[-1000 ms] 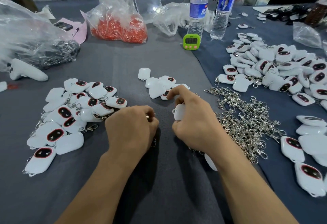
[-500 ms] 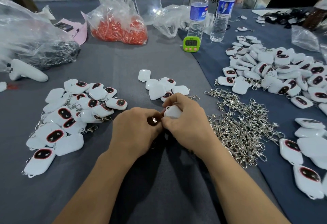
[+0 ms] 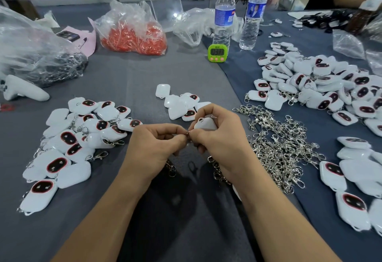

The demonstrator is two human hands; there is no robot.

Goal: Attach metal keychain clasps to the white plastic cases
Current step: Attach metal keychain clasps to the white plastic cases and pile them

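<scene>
At frame centre, the right hand (image 3: 219,137) pinches a white case (image 3: 205,124), steadying its loop. The left hand (image 3: 157,144) fingers (image 3: 179,137) pinch a clasp ring (image 3: 187,134) against it, probably for threading.

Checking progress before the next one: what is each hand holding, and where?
Right hand grips a white case by its lower sides. Left hand pinches a metal clasp at its ring.

R hand (image 3: 221,135) grips white case (image 3: 205,124); L hand (image 3: 154,144) pinches clasp ring (image 3: 187,134) at fingertips.
</scene>
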